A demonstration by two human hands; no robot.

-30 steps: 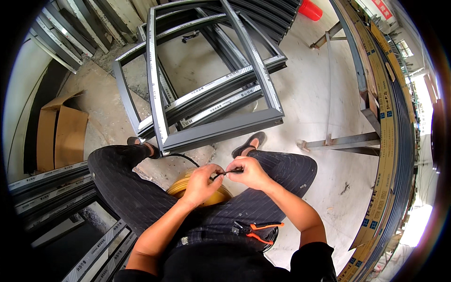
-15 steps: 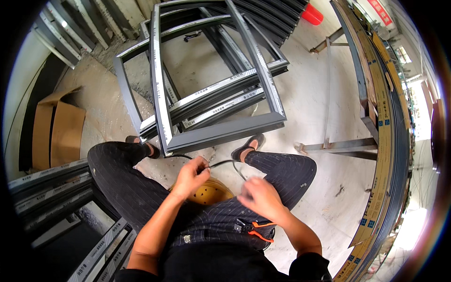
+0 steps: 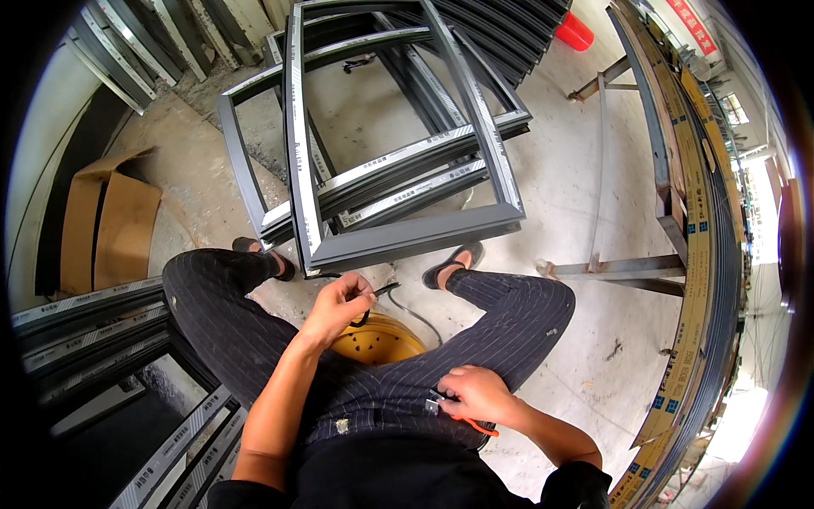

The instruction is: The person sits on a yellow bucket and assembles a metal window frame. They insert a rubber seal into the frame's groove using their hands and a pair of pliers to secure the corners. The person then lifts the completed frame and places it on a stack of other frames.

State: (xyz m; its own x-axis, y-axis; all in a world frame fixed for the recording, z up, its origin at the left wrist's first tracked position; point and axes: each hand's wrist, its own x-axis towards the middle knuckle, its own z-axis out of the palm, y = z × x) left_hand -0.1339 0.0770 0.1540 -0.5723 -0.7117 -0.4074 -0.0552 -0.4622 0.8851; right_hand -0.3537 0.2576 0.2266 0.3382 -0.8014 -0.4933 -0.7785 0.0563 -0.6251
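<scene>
My left hand (image 3: pixel 342 304) pinches a thin black strip (image 3: pixel 387 289) between thumb and fingertips, above a round yellow seat (image 3: pixel 379 341) between my legs. The strip's short end sticks out to the right; a loop hangs below the fingers. My right hand (image 3: pixel 477 394) is down on my right thigh, its fingers closed over orange-handled pliers (image 3: pixel 479 426). Their metal head shows at the fingertips, while the palm hides most of the handles. Just ahead of my feet stand grey metal window frames (image 3: pixel 415 233), stacked and overlapping, with pale printed film on them.
An open cardboard box (image 3: pixel 127 229) stands at the left. More framed profiles (image 3: pixel 93 327) lie at my left side. On the right runs a rack of long profiles (image 3: pixel 691 339) on metal legs (image 3: pixel 623 268). A red bucket (image 3: pixel 575 32) is at the far back.
My right hand has let go of the strip and moved down to the pliers on my lap. The strip's freed length has dropped toward the floor; my left hand still holds it.
</scene>
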